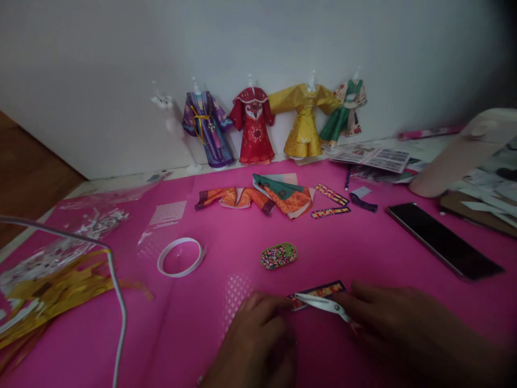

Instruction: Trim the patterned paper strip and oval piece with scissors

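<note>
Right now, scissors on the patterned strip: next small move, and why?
Probably steady the strip with the left hand, then ease the scissors along it: the right hand holds their tips over the strip's left end, beside the left fingertips.

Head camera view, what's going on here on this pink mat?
A person works at a pink mat. The right hand holds small scissors against a patterned paper strip, while the left hand touches the strip's left end; its grip is blurred. A tape ring, a beaded oval and folded paper garments lie beyond, and finished paper dresses stand along the wall.
</note>
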Tool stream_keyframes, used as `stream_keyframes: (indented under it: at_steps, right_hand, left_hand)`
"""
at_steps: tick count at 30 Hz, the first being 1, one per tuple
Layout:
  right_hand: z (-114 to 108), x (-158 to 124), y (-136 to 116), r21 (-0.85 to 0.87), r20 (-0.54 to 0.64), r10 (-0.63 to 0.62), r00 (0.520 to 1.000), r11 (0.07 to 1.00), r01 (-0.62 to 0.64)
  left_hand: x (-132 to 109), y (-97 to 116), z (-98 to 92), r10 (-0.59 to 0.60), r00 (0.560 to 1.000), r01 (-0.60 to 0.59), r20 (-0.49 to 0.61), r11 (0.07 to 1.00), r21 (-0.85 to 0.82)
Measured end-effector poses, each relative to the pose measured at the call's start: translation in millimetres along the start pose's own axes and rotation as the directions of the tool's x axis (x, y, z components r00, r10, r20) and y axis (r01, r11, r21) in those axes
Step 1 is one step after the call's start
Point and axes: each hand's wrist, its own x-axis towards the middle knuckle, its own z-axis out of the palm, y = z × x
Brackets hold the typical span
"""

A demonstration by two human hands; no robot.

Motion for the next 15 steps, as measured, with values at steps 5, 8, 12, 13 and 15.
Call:
stream_keyframes:
  at_steps: [5,8,12,13,15]
  right_hand:
    - [-0.3,2.3,-1.5,-0.014,-0.022,-0.009,1.000,1.000,0.008]
    - [-1.5,2.2,-1.7,-0.017,-0.003,0.004,1.000,1.000,-0.004]
    - [-2.7,2.1,-1.4,-0.026,0.002,-0.006,1.000,1.000,0.006]
    - [-2.7,2.3,-1.4,-0.023,-0.001,-0.005,1.000,1.000,0.005]
    - [-2.6,2.6,-1.6,-0.017,-0.010,0.000,1.000,1.000,0.000]
  left_hand:
    - [0.5,0.5,-1.2,-0.009,1.000,0.009,0.012,1.000,-0.005]
    - [1.1,0.9,-1.6,-0.014,1.000,0.014,0.012,1.000,-0.003]
    - [0.7,0.0,-1.4,-0.005,1.000,0.005,0.015,1.000,-0.003]
    - [0.5,-0.3,-1.4,-0.004,1.000,0.004,0.015,1.000,-0.002]
    - [0.5,-0.6,-1.8,-0.007,1.000,0.007,0.022,1.000,0.003]
